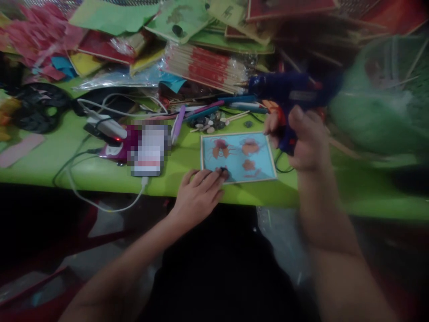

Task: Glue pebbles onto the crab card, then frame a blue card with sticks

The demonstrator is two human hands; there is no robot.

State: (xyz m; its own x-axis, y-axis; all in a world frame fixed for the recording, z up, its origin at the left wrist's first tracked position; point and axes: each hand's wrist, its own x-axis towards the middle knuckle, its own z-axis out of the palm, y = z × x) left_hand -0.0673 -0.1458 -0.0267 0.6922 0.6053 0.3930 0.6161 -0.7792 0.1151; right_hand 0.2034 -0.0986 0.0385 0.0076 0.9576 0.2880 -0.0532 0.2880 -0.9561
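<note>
Two forearms (331,232), two hands (199,192), one glue gun (298,91), one blue panel (234,156)

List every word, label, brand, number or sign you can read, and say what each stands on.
No text is readable.
Glue gun in the right hand: pale label, too blurred to read.
Phone screen: pixelated, unreadable.
Yellow sheet: dark marks, too blurred to make out.
</note>
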